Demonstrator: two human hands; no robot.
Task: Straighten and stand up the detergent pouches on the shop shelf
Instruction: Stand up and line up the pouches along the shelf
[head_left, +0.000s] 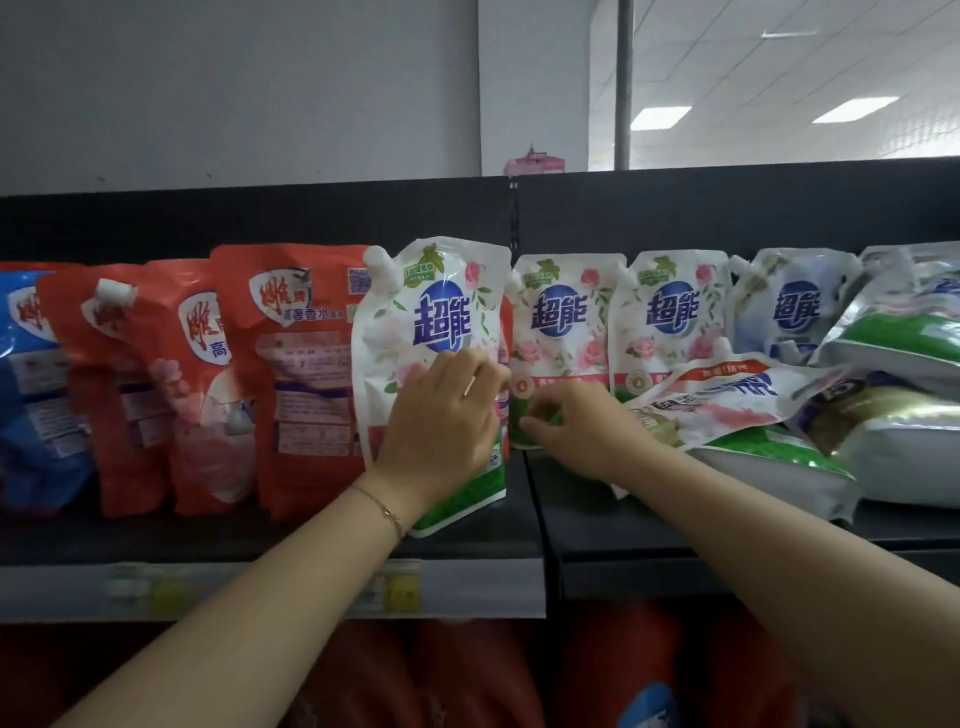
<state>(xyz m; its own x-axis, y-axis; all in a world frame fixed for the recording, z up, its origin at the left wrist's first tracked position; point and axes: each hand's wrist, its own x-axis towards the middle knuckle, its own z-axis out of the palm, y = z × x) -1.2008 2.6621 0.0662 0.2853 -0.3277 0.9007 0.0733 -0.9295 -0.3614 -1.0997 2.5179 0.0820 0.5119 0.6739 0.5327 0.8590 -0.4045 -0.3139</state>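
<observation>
I see left hand on white rose-print plastic spouted pouch, upright at front of black shelf. Fingers lie across front, tips at right edge; cannot tell if hooked. Right hand fingers pinch green lower corner of second rose-print pouch just beside. I judge pouches liquid-heavy, floppy, slick: grip side seams low, not spout.

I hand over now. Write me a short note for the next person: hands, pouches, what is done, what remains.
Left hand holds the front rose pouch, nearly upright, by its right edge.
Right hand pinches the bottom of the second rose pouch.
Done: red pouches and third rose pouch stand.
Left: the fallen pouch lies flat, and the pouches at far right lie heaped.
</observation>
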